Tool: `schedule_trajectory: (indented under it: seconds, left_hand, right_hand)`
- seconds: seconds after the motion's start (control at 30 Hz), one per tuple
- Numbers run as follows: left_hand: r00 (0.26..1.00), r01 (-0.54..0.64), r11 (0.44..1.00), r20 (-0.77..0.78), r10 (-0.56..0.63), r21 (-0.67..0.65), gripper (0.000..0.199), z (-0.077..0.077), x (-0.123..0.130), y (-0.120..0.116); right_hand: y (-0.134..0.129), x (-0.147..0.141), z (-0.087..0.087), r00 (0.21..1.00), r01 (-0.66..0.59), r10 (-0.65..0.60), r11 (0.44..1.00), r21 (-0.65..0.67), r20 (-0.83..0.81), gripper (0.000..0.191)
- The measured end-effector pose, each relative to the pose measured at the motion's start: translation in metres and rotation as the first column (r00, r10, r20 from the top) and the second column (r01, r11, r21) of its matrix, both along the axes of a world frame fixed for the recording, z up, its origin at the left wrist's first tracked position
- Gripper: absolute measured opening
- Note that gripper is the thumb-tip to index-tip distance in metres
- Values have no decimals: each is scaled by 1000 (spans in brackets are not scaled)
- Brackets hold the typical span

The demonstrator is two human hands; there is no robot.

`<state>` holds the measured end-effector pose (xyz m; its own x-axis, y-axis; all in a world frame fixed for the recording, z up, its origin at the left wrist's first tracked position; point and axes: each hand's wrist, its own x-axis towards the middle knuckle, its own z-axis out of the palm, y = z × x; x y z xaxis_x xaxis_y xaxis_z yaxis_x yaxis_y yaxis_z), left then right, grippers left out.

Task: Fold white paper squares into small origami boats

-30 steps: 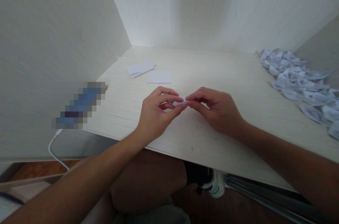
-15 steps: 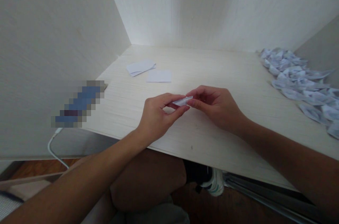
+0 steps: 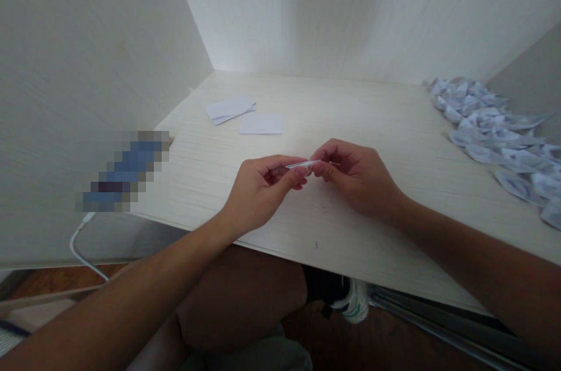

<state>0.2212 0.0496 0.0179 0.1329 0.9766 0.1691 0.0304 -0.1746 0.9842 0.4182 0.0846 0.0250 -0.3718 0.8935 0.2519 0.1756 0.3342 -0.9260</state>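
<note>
A small folded white paper (image 3: 305, 164) is pinched between both hands above the table, seen nearly edge-on. My left hand (image 3: 265, 187) grips its left end, with the thumb on the near side. On its right end are the thumb and fingertips of my right hand (image 3: 355, 175). Part of the paper is hidden by the fingers. Farther back on the table, a flat white paper rectangle (image 3: 262, 124) lies beside a few overlapping white papers (image 3: 229, 108).
Many folded white paper pieces (image 3: 504, 137) are heaped along the table's right side. A blurred-out device (image 3: 127, 172) with a white cable (image 3: 76, 245) is at the left. Pale panels (image 3: 342, 14) stand behind the table (image 3: 350, 102).
My left thumb has shifted up onto the paper, and its fingers have closed further. The paper now looks narrower and more edge-on. The view has moved slightly.
</note>
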Motion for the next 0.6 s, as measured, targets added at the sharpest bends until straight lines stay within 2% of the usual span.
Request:
schedule_trajectory:
  seconds: [0.27, 0.6]
  left_hand:
    - [999, -33, 999, 35, 33, -10, 16, 1, 1, 0]
    - [998, -48, 999, -40, 48, 3, 23, -3, 2, -1]
  right_hand:
    - [-2, -1, -1, 1000, 12, -13, 1000, 13, 26, 39]
    - [-6, -1, 0, 997, 28, -31, 998, 48, 70, 37]
